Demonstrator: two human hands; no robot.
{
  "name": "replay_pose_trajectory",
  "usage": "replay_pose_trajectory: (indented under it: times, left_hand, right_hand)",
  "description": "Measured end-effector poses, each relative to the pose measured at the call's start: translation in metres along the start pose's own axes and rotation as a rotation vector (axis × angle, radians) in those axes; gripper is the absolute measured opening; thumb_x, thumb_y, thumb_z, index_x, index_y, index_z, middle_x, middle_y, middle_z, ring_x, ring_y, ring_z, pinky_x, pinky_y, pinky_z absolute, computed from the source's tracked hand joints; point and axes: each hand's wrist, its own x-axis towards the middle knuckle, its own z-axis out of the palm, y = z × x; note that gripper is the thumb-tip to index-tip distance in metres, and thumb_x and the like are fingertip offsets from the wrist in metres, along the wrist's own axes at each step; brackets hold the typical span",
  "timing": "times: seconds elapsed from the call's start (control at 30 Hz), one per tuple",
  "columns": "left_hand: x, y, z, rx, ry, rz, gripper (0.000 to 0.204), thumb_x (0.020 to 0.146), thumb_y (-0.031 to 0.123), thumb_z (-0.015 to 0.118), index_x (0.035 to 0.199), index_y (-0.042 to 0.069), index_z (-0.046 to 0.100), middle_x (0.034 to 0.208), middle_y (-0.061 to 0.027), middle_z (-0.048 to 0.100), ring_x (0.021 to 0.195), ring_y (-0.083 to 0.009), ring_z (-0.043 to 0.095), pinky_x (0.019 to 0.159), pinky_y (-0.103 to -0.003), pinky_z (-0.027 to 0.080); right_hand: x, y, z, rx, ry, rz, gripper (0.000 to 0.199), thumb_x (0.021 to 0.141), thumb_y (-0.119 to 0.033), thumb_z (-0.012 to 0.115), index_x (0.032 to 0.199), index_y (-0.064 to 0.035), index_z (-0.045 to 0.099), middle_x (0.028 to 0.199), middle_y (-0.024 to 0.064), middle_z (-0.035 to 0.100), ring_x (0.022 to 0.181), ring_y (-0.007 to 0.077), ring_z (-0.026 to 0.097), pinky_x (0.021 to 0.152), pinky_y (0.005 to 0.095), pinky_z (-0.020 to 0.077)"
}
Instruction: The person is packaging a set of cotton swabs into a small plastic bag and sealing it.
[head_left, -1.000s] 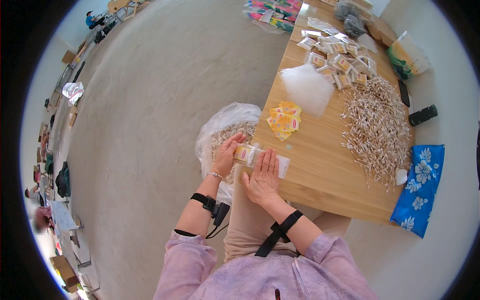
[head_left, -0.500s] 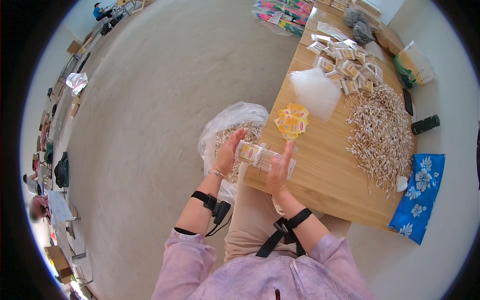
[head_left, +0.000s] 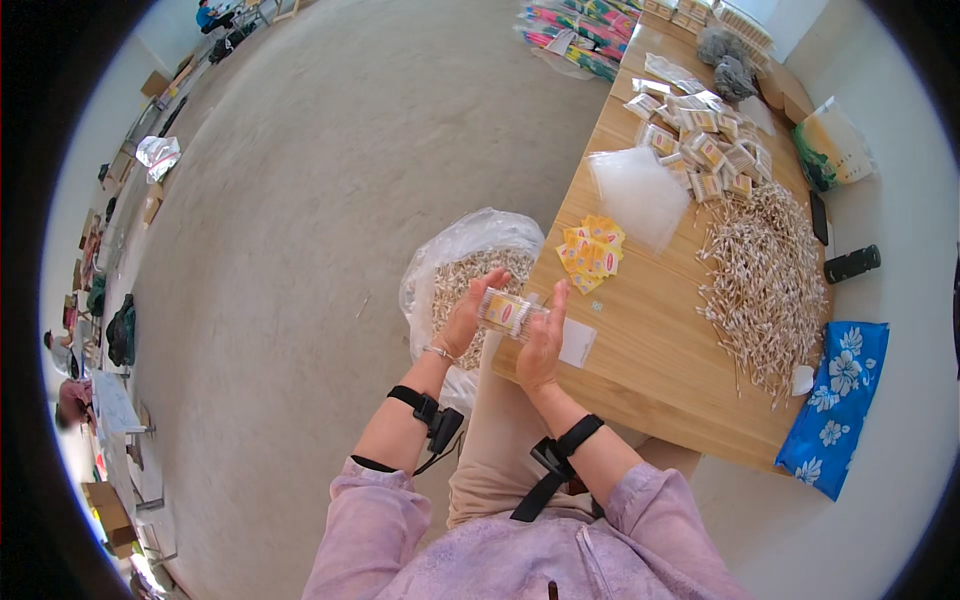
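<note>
A clear pack of cotton swabs (head_left: pixel 503 312) with a yellow card inside is pressed lengthwise between my two palms, above the table's near left corner. My left hand (head_left: pixel 464 320) braces its left end, fingers stretched upward along it. At the other end, my right hand (head_left: pixel 541 346) pushes with its palm, fingers pointing up. Beyond the right hand shows a flat pale plastic piece (head_left: pixel 578 343); I cannot tell whether it belongs to the pack. Yellow cards (head_left: pixel 592 247) lie fanned on the table close by, with a stack of clear plastic bags (head_left: pixel 642 198) behind them.
On the wooden table (head_left: pixel 655 350) lie a heap of loose cotton swabs (head_left: pixel 765 290) and a pile of filled packs (head_left: pixel 705 150). A black cylinder (head_left: pixel 852 263) and a blue flowered packet (head_left: pixel 838 410) are at right. Left of the table stands an open plastic bag (head_left: pixel 418 275) of swabs.
My palms have come closer together, and the swabs between them are pushed into a shorter, more compact bundle. The view has shifted slightly.
</note>
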Motion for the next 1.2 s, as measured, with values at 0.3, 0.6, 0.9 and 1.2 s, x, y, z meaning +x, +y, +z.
replay_pose_trajectory:
  times: [0.3,0.6,0.9,1.2]
  left_hand:
    - [0.003,-0.001,-0.002,0.006,0.027,0.023,0.069,0.099,0.053,0.024,0.143,0.0,0.03,0.143,-0.0152,0.039,0.135,-0.0228,0.034,0.112,-0.034,0.026]
    - [0.003,-0.001,0.001,0.027,0.013,0.052,0.069,0.099,0.052,0.026,0.143,0.0,0.03,0.143,-0.0152,0.04,0.134,-0.023,0.035,0.111,-0.034,0.026]
    - [0.0,0.0,0.002,-0.014,-0.032,0.011,0.063,0.1,0.049,0.027,0.144,0.004,0.03,0.14,-0.0123,0.043,0.131,-0.021,0.038,0.11,-0.032,0.028]
    - [-0.002,-0.003,-0.009,0.001,0.079,0.034,0.067,0.099,0.052,0.024,0.145,0.003,0.026,0.147,-0.0135,0.034,0.136,-0.0216,0.03,0.113,-0.034,0.023]
  right_hand:
    - [0.001,0.012,-0.011,0.045,0.026,-0.034,0.057,0.094,-0.024,0.032,0.141,0.0076,0.025,0.151,0.0213,0.022,0.142,0.0303,0.015,0.115,0.0368,0.0109]
    - [0.008,0.008,-0.001,0.126,0.025,-0.036,0.057,0.098,-0.031,0.033,0.141,0.0054,0.028,0.15,0.021,0.024,0.142,0.0306,0.015,0.114,0.0376,0.0109]
    - [0.007,0.01,0.005,0.194,0.058,-0.003,0.056,0.098,-0.031,0.033,0.14,0.0063,0.03,0.15,0.021,0.025,0.142,0.0307,0.016,0.114,0.0372,0.0115]
    - [0.008,0.002,0.009,0.23,0.082,0.016,0.054,0.099,-0.029,0.032,0.139,0.0064,0.031,0.149,0.0193,0.028,0.141,0.0281,0.02,0.114,0.0355,0.014]
